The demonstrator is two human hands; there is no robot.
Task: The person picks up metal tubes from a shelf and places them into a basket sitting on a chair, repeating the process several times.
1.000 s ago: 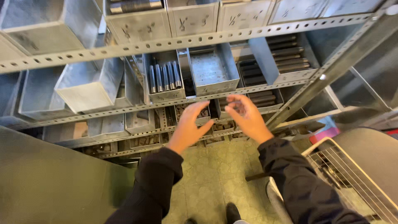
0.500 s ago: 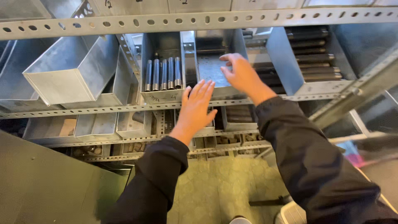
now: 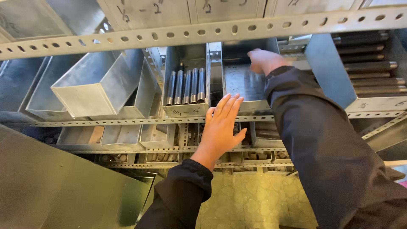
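My right hand (image 3: 263,60) reaches deep into an open galvanized metal bin (image 3: 243,87) on a slotted steel shelf; its fingers are turned away, so I cannot see whether it holds anything. My left hand (image 3: 222,125) is flat and open, its fingers spread against the front edge of that same bin. Just left of it stands a narrower bin (image 3: 185,108) holding several grey metal pipe pieces (image 3: 186,87) standing side by side. Both arms wear black sleeves.
A perforated steel rail (image 3: 203,32) crosses the top. An empty metal bin (image 3: 99,82) juts out at the left. Dark threaded pipes (image 3: 368,63) are stacked in a bin (image 3: 373,101) at the right. Lower shelves (image 3: 169,157) hold more small bins. A grey sheet-metal panel (image 3: 59,186) leans bottom left, above a tiled floor (image 3: 250,199).
My right hand has gone farther up and into the bin. My left hand has stayed at the bin's front edge. The view has moved closer to the shelf.
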